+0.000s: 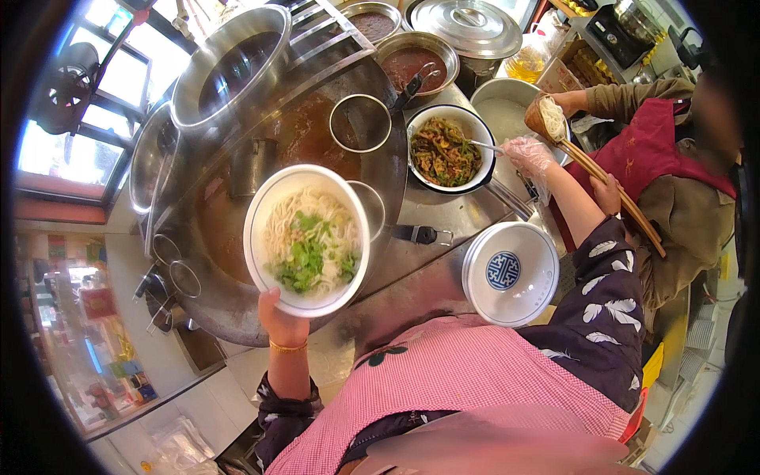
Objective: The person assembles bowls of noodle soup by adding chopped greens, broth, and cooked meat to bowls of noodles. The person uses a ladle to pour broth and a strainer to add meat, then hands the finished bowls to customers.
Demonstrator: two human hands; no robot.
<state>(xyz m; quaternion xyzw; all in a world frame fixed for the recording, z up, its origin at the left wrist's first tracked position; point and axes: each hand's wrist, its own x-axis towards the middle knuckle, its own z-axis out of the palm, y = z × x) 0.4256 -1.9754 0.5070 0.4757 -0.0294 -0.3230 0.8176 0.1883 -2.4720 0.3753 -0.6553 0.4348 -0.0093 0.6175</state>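
My left hand (pixel 282 318) grips the lower rim of a white bowl (pixel 318 305), thumb over its edge, holding it above a large round pan of brown broth. Pale noodles (pixel 286 226) and chopped green herbs (pixel 305 265) lie in the bowl. My right hand (pixel 529 158), in a clear plastic glove, is closed on the handle of a metal spoon (pixel 486 146). The spoon's far end reaches into a white-lined pot (pixel 472 119) of cooked chopped vegetables (pixel 442 154). Below that pot stand stacked white bowls (pixel 529 286) with a blue emblem inside.
At right a co-worker's hands hold a strainer (pixel 535 119) of noodles and long chopsticks (pixel 606 180) near a large pot (pixel 500 91). Round wire-rimmed ladles (pixel 360 96) hang in the broth pan (pixel 380 170). Behind are a red sauce pot (pixel 448 59) and a lidded pot (pixel 467 24).
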